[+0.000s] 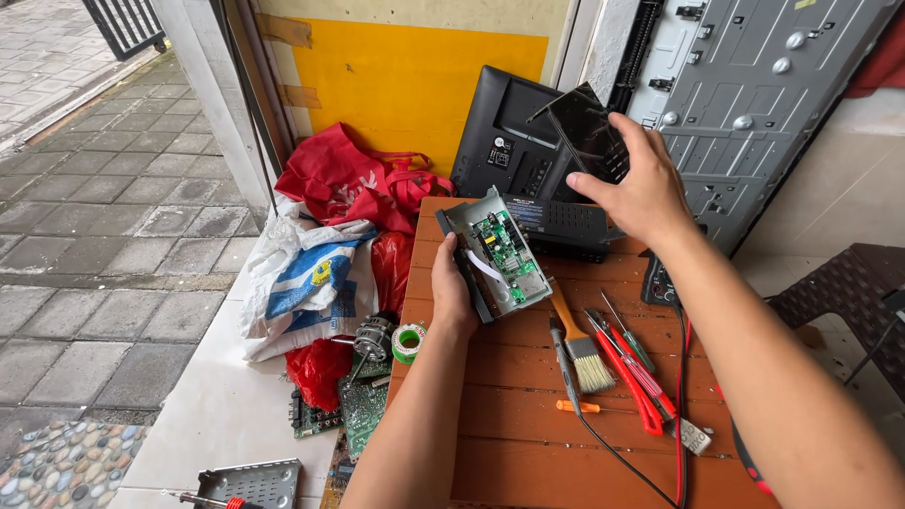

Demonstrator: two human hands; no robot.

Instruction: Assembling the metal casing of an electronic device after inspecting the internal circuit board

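Note:
My left hand grips the edge of an opened small electronic box, tilted up over the wooden table; its green circuit board faces me inside a grey metal shell. My right hand is raised further back and holds a flat dark cover panel lifted above a black set-top unit at the table's far edge.
On the table lie a paintbrush, a soldering iron, red pliers, screwdrivers and a multimeter with leads. Left, on the floor: plastic bags, solder roll, circuit boards, a motor. A monitor and grey panel lean behind.

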